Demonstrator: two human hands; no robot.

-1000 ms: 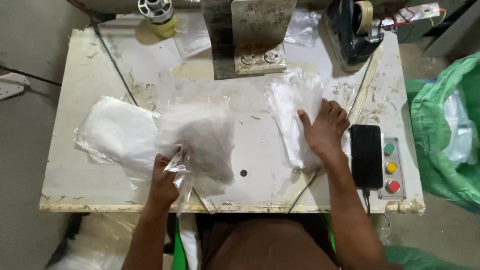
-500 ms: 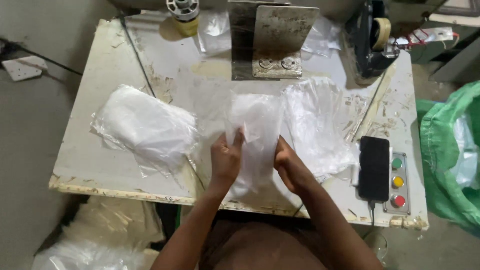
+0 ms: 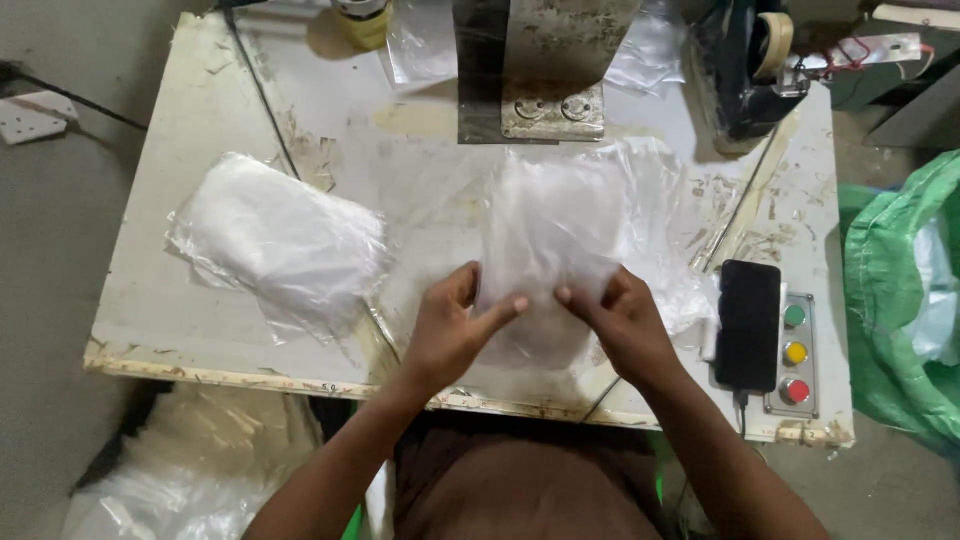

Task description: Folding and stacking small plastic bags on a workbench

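Seen from above, two bare hands meet at the near edge of a worn white worktable (image 3: 180, 130). The left hand (image 3: 450, 335) and the right hand (image 3: 620, 325) each pinch the lower edge of a clear plastic bag (image 3: 555, 225) between thumb and fingers, the remaining fingers loosely curled, fingertips almost touching each other. The bag lies flat on the table, stretching away from the hands toward a metal press head (image 3: 540, 70) at the far edge.

Judging by the grip, handling this well means keeping the thin film taut and even between both pinches, so that the layers do not wrinkle or slide.

Under and to the right of the held bag lies a loose pile of more clear bags (image 3: 665, 200). To the left, well apart, rests a neater stack of clear bags (image 3: 280, 240). Near the right hand sits a black phone (image 3: 748, 325), just beside a control panel with green, yellow and red buttons (image 3: 795, 352). A green sack (image 3: 900, 300) stands off the table's right side.
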